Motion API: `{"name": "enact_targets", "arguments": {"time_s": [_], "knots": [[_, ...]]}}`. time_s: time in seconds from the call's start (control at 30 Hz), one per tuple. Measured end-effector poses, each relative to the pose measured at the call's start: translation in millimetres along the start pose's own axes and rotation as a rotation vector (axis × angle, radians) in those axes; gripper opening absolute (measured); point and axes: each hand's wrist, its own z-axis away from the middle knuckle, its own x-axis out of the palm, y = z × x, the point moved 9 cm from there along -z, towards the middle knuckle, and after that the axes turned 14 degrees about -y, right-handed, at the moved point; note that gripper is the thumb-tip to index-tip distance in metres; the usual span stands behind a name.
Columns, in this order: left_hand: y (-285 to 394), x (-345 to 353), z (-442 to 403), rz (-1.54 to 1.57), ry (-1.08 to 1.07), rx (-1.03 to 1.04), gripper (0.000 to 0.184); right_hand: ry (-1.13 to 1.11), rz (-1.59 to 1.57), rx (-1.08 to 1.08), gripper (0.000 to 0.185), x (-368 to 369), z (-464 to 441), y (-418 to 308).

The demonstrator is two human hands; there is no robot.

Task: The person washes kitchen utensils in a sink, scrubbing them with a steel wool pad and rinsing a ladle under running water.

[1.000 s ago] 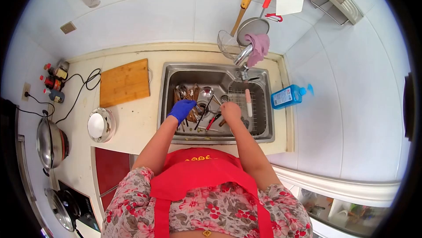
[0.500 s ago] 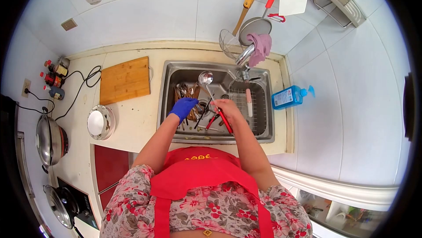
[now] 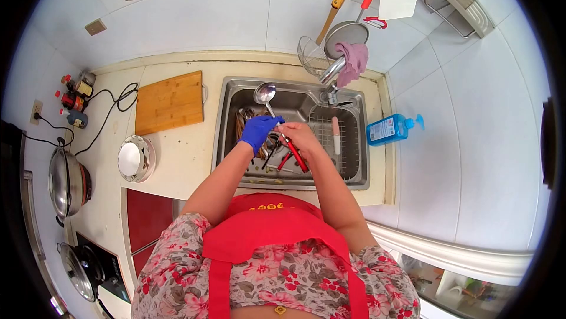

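A ladle (image 3: 265, 92) with a steel bowl and a red handle slants across the sink, bowl at the far left and handle toward me. My right hand (image 3: 298, 137), bare, is closed around it near the top of the red grip. My left hand (image 3: 258, 132), in a blue glove, has its fingers closed on the metal shaft, right beside the right hand. Below the hands, several utensils lie in the sink (image 3: 280, 187), among them a second red-handled piece (image 3: 284, 161). The gloved hand partly hides the pile.
A wire rack with a pink-and-white-handled utensil (image 3: 336, 136) fills the sink's right side. The faucet (image 3: 333, 72) has a pink cloth (image 3: 352, 63) over it. A blue soap bottle (image 3: 387, 130) lies right; a cutting board (image 3: 169, 104) and stacked bowls (image 3: 132, 160) are left.
My gloved left hand has moved right and up from the utensil pile onto the ladle's shaft. The ladle's bowl has swung left and slightly away from me.
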Motion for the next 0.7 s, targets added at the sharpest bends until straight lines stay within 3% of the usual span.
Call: {"name": "enact_targets", "arguments": {"time_s": [0.13, 0.3, 0.7], "knots": [[16, -3, 1, 0.015, 0.051, 0.039, 0.021, -0.041, 0.004, -0.012, 0.021, 11, 4, -11], [51, -11, 5, -0.177, 0.146, 0.153, 0.017, -0.11, 0.137, -0.027, 0.027, 19, 5, -13], [83, -43, 11, -0.033, 0.268, 0.231, 0.016, -0.334, 0.294, -0.017, 0.034, 20, 28, 0]]}}
